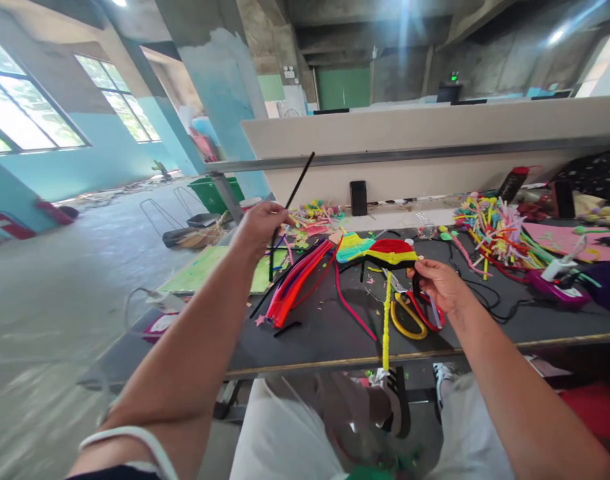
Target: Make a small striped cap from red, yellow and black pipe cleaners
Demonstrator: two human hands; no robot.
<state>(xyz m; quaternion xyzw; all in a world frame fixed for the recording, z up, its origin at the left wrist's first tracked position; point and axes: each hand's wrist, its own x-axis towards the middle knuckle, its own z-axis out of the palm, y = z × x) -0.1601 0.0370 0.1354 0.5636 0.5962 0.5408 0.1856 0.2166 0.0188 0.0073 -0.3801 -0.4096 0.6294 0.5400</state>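
My left hand (261,227) pinches a straight black pipe cleaner (299,181), which slants up past the table's far side. My right hand (441,283) grips the black edge of a pipe-cleaner craft (392,251) with bands of yellow, turquoise, red and black. A twisted yellow stem (387,320) hangs below the craft. Beneath my right hand lie scissors with yellow and red handles (409,319), partly hidden. Between my hands rests a bundle of red, purple and black pipe cleaners (297,283). A single red pipe cleaner (352,307) curves beside it.
Scraps and cut pieces litter the dark table (329,347). At the back stand a black phone (358,198) and a pale partition (435,127). Many coloured pipe cleaners (495,233) are heaped at right, near cables and a purple power strip (559,290). A green mat (199,270) lies left.
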